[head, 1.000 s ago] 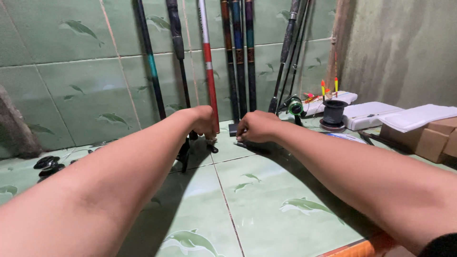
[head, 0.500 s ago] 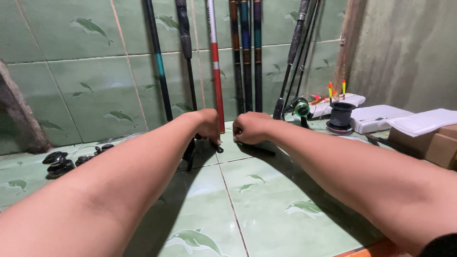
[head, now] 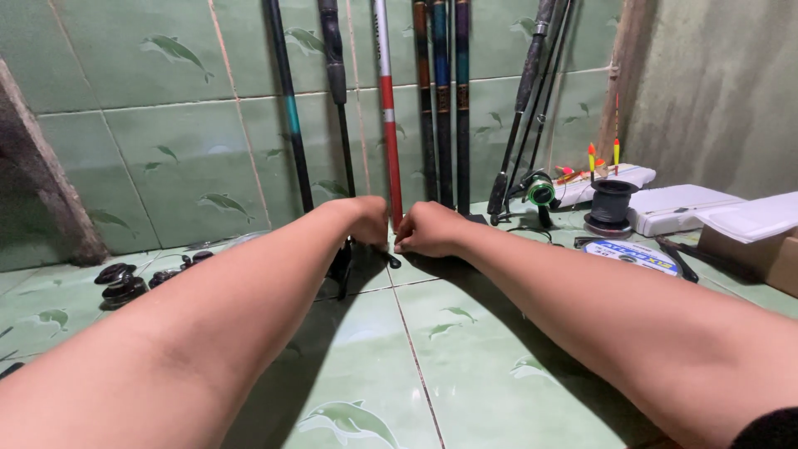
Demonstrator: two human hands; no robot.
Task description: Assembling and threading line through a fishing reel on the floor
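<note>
Green glazed tiles with pale dolphin motifs cover both the floor (head: 465, 366) and the wall (head: 166, 125), their grout lines thin and light. Both bare forearms reach forward across the floor and meet at the foot of the wall. The left hand (head: 366, 220) is curled into a loose fist, knuckles up, just beside the base of a slim red fishing rod with a white band and a glossy finish (head: 387, 125) that stands upright against the tiles. The right hand (head: 428, 229) is bent inward with its fingertips pinched together low beside the same rod's foot; whether either grip actually closes on the rod or on something small there cannot be told, since the fingers hide the spot.

To the left of the red rod lean two thin black rods, one with a teal band (head: 289, 108). To its right stands a cluster of dark, smooth rods with blue and brown sections (head: 442, 100). Farther right, a spinning reel with a green spool (head: 539, 189) sits near a round black spool of line (head: 611, 204), a flat disc-shaped line spool (head: 632, 254), a white rectangular plastic box (head: 682, 208) and slender floats with orange and yellow tips (head: 603, 154). Small black reels (head: 120, 281) lie on the floor at the left.
</note>
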